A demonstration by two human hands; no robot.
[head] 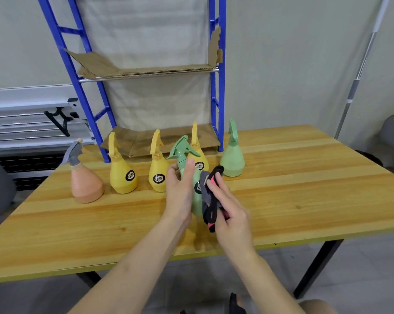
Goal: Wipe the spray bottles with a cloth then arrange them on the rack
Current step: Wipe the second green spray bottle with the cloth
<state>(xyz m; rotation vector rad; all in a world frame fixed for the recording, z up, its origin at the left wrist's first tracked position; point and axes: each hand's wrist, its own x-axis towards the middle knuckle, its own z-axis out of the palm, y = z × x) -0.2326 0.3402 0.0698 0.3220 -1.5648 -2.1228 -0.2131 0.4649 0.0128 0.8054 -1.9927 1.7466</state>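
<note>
Green spray bottle (195,177) tilted, lifted off table, black round label facing viewer; grey, black and pink cloth (210,200) pressed against its right side. Five bottles upright on the table: peach (86,180), three yellow (122,171) (158,171) (198,155), one green (232,157); blue rack (146,73) behind, cardboard-lined shelves.

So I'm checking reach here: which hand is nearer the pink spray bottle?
Left. The left hand, gripping the green bottle, is on the side toward the pink spray bottle; the right hand, holding the cloth, is farther away.
</note>
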